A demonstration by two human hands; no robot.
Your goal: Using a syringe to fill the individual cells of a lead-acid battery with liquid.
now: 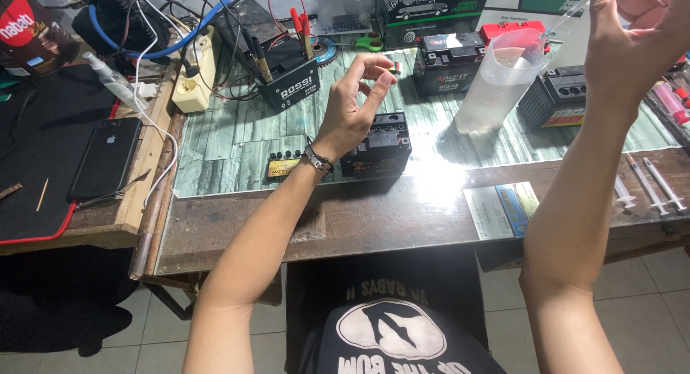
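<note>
Left hand [357, 101] pinches a small cap above the black battery [379, 147]. Right hand [632, 43] grips a clear syringe by the jug [499, 76]. Filling seems underway; careful aim comes next.

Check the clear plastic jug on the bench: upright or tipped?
Tipped. The jug leans left, its spout end up near the raised right hand, with clear liquid inside.
</note>
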